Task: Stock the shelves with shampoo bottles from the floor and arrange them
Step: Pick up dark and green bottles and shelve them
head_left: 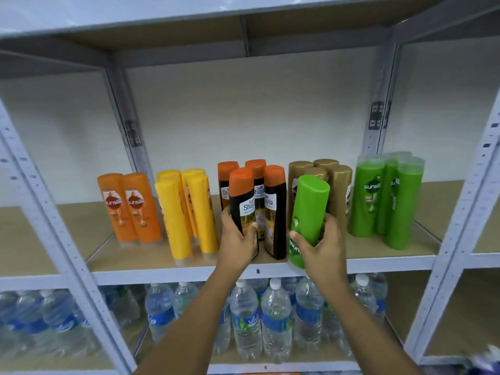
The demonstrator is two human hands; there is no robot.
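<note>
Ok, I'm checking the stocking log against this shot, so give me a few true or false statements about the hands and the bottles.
1. The left hand grips a black bottle with an orange cap. True.
2. The right hand holds a yellow bottle. False: it holds a green bottle.
3. The green bottles on the shelf stand at the right end of the row. True.
4. The shelf below holds shampoo. False: it holds water bottles.
</note>
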